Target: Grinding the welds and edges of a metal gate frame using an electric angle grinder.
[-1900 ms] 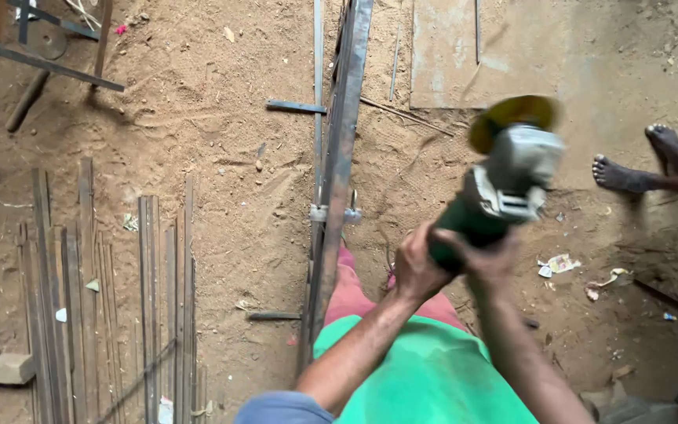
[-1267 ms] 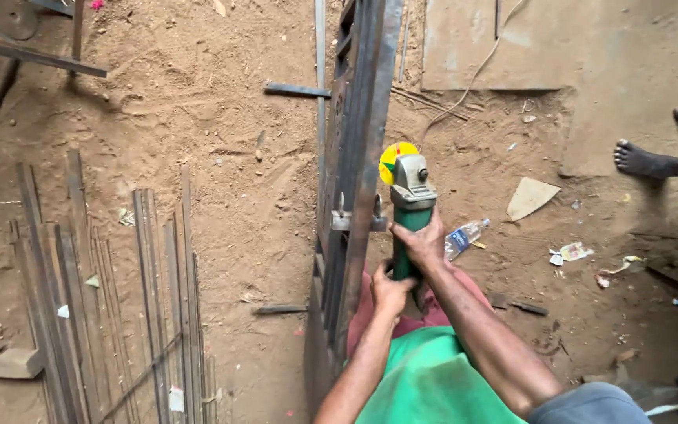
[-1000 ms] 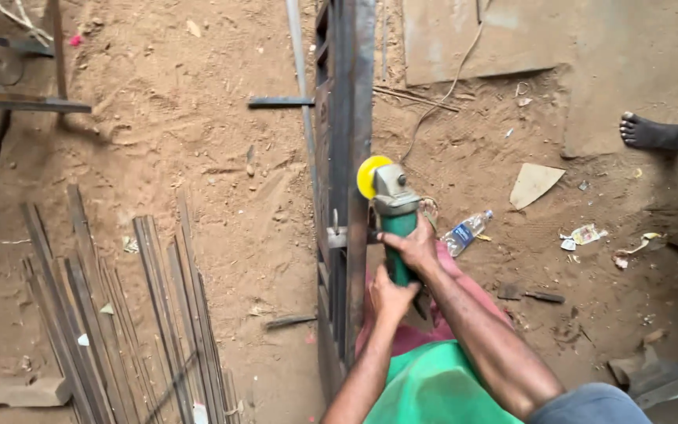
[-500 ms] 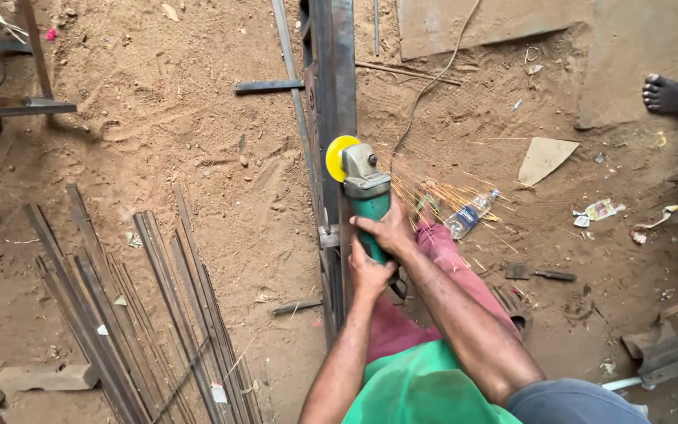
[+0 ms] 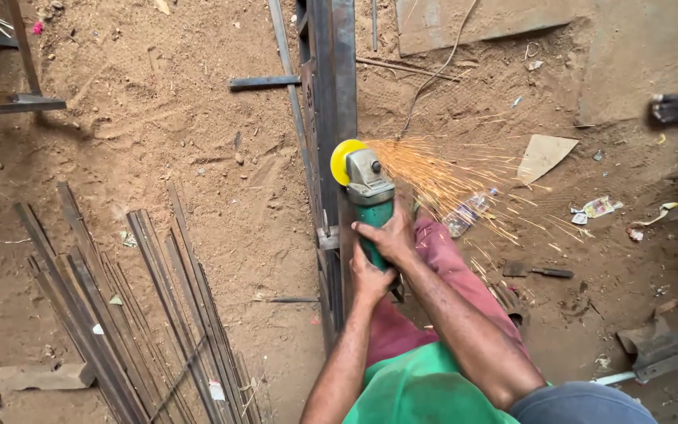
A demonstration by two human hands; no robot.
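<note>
grinder (image 5: 372, 200): green body, grey head | disc (image 5: 344, 160): yellow | sparks (image 5: 449, 177): orange | shirt (image 5: 425, 389): green

Dull dark steel frame (image 5: 331, 94), green plastic grinder (image 5: 370, 200), rough sandy ground (image 5: 182, 157).

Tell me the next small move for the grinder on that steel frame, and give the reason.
Probably ease the angle grinder slowly along the steel frame, keeping both hands where they are. The yellow disc is at the frame's edge and sparks fan out to the right, so it is cutting. The right hand and left hand both grip the green body.
</note>
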